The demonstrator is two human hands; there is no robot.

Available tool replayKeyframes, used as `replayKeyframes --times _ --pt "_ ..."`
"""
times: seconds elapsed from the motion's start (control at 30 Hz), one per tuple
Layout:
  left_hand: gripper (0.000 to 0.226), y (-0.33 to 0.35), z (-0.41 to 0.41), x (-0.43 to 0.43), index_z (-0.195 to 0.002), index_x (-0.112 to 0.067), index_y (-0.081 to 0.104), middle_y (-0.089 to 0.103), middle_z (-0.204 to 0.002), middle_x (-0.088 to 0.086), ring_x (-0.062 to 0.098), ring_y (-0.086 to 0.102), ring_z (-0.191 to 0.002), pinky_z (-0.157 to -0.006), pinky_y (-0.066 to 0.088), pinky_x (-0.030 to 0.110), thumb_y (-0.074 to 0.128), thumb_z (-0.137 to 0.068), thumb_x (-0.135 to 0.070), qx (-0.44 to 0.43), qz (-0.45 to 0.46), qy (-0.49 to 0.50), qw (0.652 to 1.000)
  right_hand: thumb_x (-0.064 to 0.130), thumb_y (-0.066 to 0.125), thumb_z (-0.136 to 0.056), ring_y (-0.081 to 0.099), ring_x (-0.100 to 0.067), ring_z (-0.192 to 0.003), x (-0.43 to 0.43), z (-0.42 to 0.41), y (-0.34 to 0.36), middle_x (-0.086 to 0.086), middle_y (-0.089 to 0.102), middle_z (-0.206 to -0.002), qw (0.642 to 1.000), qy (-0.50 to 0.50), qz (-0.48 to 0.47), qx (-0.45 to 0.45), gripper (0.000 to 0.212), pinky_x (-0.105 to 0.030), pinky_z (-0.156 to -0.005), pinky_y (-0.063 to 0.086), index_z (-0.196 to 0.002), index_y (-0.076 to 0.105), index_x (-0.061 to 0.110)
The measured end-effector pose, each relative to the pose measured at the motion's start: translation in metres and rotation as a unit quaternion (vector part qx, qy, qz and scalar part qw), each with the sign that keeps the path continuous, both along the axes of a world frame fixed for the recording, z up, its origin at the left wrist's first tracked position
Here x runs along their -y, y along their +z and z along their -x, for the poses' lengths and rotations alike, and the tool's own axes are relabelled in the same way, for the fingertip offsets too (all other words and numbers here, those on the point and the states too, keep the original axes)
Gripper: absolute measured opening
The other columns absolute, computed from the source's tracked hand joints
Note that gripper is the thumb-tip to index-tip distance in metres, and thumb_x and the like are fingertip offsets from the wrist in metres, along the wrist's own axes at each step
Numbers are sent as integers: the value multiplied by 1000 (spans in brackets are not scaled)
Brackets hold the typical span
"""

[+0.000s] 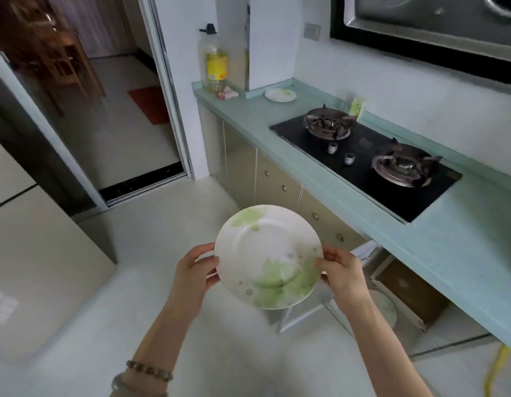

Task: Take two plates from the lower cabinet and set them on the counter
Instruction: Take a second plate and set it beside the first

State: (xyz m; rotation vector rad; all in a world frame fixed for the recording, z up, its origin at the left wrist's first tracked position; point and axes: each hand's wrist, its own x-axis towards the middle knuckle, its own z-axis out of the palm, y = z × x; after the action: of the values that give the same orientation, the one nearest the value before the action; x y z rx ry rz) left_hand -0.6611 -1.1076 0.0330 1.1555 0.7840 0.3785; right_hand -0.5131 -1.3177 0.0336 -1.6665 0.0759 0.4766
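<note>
Short of the hob, left hand and right hand grip a leafy plate by its rim. A second plate lies beyond the hob.

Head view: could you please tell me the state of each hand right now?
Left hand: closed, holding the left rim of the plate.
Right hand: closed, holding its right rim.

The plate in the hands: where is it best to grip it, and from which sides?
Take the plate by its rim at two opposite edges, left hand coming from the left and right hand from the right. It is wide and shallow, so a grip on one edge alone might slip.
</note>
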Motion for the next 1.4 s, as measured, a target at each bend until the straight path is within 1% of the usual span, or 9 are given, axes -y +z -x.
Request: replayKeyframes --times 0.17,0.37,0.5,0.67,0.8,0.93,1.1,1.27,1.4 --pt "31 -4 -14 -44 -93 -14 71 74 -75 5 15 70 -64 -54 54 23 49 -88 7 12 12 26 1000 -10 58 -80 67 -20 -71 -53 -25 -1 -8 70 -81 1000 17 -5 -10 22 -22 -51 53 -93 65 7" --pt "30 -17 -62 -111 -96 -13 70 73 -75 5 18 68 -66 -58 55 26 47 -90 6 13 17 47 999 -11 57 -81 66 -24 -74 -128 -78 -12 -10 68 -81 999 34 -17 -15 21 -32 -63 56 -89 64 8" --pt "36 -12 -112 -169 -87 -19 74 74 -77 5 15 69 -64 -55 55 24 48 -90 6 17 12 49 999 -12 56 -82 64 -26 -76 -188 -128 -14 -12 68 -85 999 33 -31 -25 22 -36 -67 55 -90 63 7" --pt "36 6 -180 -237 -90 -19 74 74 -77 4 13 69 -63 -53 54 22 47 -91 6 26 4 54 998 -10 59 -82 66 -23 -76 -257 -196 -7 -9 70 -84 998 35 -43 -23 20 -36 -67 55 -92 64 7" --pt "33 13 -223 -277 -94 -17 71 74 -74 1 10 68 -60 -54 55 20 47 -91 6 17 -7 62 998 -8 59 -81 67 -19 -74 -301 -241 -2 -8 70 -85 999 41 -28 -5 22 -28 -59 54 -94 64 8" --pt "30 10 -263 -316 -98 -13 69 74 -73 3 12 68 -60 -55 55 23 47 -92 7 14 7 62 998 -6 60 -81 69 -27 -86 -339 -280 -6 -11 70 -92 999 42 -15 -9 22 -39 -74 58 -93 64 12" --pt "26 -6 -327 -385 -103 -9 67 72 -73 4 16 65 -60 -63 52 29 49 -91 6 -4 19 40 999 -7 61 -82 69 -22 -79 -395 -330 -16 -8 70 -87 1000 5 7 -10 21 -30 -62 55 -90 63 12" --pt "31 -13 -405 -466 -101 -12 69 74 -73 5 12 68 -60 -54 54 24 47 -90 5 -12 16 -26 999 -4 61 -85 69 -25 -83 -456 -381 -20 -9 71 -91 999 -46 28 -8 18 -34 -67 57 -94 63 12" --pt "31 -5 -470 -524 -98 -13 70 74 -77 6 14 68 -62 -52 53 23 48 -88 6 -19 12 -82 996 -2 61 -85 68 -23 -78 -498 -417 -18 -11 71 -94 995 -98 33 2 17 -29 -59 52 -95 63 12"
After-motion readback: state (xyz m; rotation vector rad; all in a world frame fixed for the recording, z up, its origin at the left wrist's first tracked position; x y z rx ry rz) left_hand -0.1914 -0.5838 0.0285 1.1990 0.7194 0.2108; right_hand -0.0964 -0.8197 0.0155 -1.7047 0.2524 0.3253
